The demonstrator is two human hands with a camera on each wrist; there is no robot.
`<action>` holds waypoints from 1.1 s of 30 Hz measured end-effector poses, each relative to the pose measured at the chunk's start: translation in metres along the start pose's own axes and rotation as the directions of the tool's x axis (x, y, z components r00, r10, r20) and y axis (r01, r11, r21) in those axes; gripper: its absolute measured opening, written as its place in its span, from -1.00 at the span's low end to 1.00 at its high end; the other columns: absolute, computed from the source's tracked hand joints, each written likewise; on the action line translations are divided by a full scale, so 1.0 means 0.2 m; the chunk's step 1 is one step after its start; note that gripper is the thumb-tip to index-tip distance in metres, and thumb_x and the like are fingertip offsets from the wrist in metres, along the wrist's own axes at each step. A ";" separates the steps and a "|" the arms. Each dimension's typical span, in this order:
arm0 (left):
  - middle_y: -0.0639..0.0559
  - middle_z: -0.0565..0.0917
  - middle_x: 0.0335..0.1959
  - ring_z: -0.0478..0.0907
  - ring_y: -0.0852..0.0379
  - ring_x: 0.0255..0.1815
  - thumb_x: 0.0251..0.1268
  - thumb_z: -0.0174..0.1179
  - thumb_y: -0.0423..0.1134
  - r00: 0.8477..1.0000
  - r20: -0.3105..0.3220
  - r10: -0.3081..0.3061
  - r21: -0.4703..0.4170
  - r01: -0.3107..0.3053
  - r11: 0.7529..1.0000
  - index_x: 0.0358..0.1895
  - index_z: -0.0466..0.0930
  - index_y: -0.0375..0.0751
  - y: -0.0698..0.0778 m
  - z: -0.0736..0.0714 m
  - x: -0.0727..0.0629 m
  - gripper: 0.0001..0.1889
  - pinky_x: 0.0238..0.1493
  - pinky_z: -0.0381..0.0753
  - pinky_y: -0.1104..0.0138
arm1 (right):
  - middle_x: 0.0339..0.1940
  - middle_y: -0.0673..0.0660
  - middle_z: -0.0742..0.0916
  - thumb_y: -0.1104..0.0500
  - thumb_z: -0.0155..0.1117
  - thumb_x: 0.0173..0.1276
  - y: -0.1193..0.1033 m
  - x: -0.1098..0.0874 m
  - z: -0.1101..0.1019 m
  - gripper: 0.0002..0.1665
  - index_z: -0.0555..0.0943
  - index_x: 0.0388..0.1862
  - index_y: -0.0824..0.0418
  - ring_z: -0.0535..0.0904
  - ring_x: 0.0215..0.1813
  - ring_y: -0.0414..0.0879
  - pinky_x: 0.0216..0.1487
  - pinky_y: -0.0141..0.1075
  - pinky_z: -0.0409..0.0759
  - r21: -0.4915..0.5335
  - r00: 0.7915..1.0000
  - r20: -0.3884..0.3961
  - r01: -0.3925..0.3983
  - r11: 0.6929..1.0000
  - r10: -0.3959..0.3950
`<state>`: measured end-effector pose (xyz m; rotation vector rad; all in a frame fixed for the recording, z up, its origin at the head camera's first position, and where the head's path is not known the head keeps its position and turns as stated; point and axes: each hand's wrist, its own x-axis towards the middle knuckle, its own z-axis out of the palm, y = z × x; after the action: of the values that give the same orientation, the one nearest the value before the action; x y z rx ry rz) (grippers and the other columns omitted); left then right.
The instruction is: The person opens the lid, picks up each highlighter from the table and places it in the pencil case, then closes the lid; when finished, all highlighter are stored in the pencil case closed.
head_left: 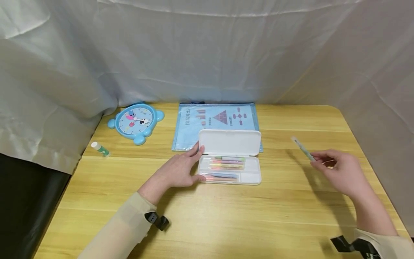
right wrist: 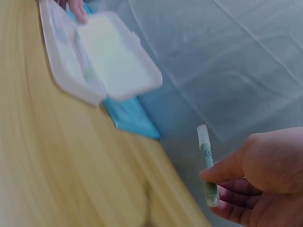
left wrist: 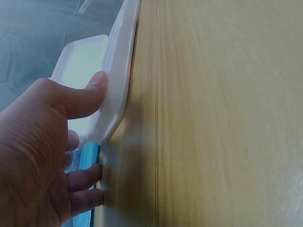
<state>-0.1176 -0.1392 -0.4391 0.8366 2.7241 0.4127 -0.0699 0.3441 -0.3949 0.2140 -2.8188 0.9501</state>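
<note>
A white pencil case (head_left: 250,176) lies with its lid (head_left: 229,142) raised, several coloured pens (head_left: 228,163) inside its two compartments. My left hand (head_left: 179,169) holds the case's left end, thumb at the front corner and fingers by the lid hinge. In the left wrist view the thumb (left wrist: 87,97) presses the case's side wall (left wrist: 116,90), while the lower fingers are near the tabletop. To the right of the case, my right hand (head_left: 339,171) pinches a slim green pen (right wrist: 207,163) with a clear cap, raised over the table and pointing away to the left.
Behind the case lies a light-blue zip folder (head_left: 187,126) printed with charts, partly covered by the lid. A blue toy clock (head_left: 136,120) sits at the back left, with a glue stick (head_left: 101,148) in front of it. Grey curtains (head_left: 207,54) hang along the table's back and sides.
</note>
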 end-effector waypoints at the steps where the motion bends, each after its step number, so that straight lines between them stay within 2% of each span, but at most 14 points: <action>1: -0.13 -0.15 0.74 0.39 -0.28 0.50 0.35 0.30 0.36 1.000 0.000 0.001 -0.001 -0.001 1.000 0.72 -0.14 -0.13 0.00 0.00 0.00 0.14 0.40 0.48 -0.01 | -0.30 0.16 0.81 0.34 0.50 0.40 -0.03 0.01 0.01 -0.77 0.80 0.01 0.33 0.59 -0.29 -0.41 -0.39 -0.55 0.51 0.007 1.000 -0.002 0.015 1.000 -0.015; 10: -0.13 -0.16 0.74 0.42 -0.28 0.48 0.35 0.30 0.37 1.000 0.003 -0.003 -0.004 0.003 1.000 0.72 -0.14 -0.13 -0.01 0.01 0.00 0.14 0.38 0.50 0.00 | -0.25 0.03 0.79 0.37 0.50 0.37 -0.24 0.07 0.09 -0.79 0.82 -0.04 0.24 0.63 -0.25 -0.29 -0.18 -0.57 0.51 0.047 0.987 0.030 0.155 0.987 -0.156; 17: -0.13 -0.16 0.74 0.43 -0.28 0.47 0.35 0.28 0.39 1.000 0.002 -0.002 0.004 0.002 1.000 0.72 -0.15 -0.13 -0.01 0.00 0.01 0.14 0.37 0.51 0.00 | -0.22 -0.05 0.79 0.39 0.51 0.36 -0.38 0.11 0.17 -0.78 0.82 -0.04 0.22 0.66 -0.25 -0.18 -0.19 -0.46 0.56 0.091 0.967 0.104 0.223 0.971 -0.232; 25: -0.12 -0.18 0.74 0.37 -0.28 0.51 0.36 0.28 0.38 1.000 0.013 -0.008 -0.007 0.008 1.000 0.72 -0.17 -0.12 -0.01 0.00 0.00 0.14 0.42 0.47 -0.01 | -0.19 -0.05 0.79 0.48 0.48 0.32 -0.46 0.16 0.31 -0.71 0.81 -0.05 0.23 0.67 -0.23 -0.20 -0.20 -0.20 0.69 0.164 0.931 0.190 0.283 0.945 -0.312; 28: -0.12 -0.18 0.74 0.38 -0.28 0.50 0.36 0.28 0.38 1.000 0.015 -0.008 0.000 0.008 1.000 0.72 -0.17 -0.12 -0.01 0.00 0.01 0.14 0.41 0.47 -0.01 | -0.20 -0.03 0.79 0.50 0.46 0.32 -0.48 0.17 0.36 -0.71 0.81 -0.05 0.23 0.67 -0.22 -0.20 -0.19 -0.18 0.70 0.184 0.923 0.213 0.284 0.941 -0.320; 33: -0.11 -0.18 0.74 0.40 -0.27 0.49 0.35 0.29 0.38 1.000 0.013 -0.008 0.000 0.008 1.000 0.72 -0.16 -0.11 -0.01 0.00 0.01 0.14 0.41 0.47 0.00 | -0.19 0.02 0.79 0.51 0.45 0.32 -0.52 0.19 0.42 -0.71 0.81 -0.05 0.25 0.69 -0.20 -0.18 -0.17 -0.24 0.70 0.210 0.909 0.241 0.294 0.932 -0.341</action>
<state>-0.1197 -0.1392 -0.4401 0.8254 2.7145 0.4038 -0.0968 0.2075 -0.3924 0.8637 -2.8060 1.1555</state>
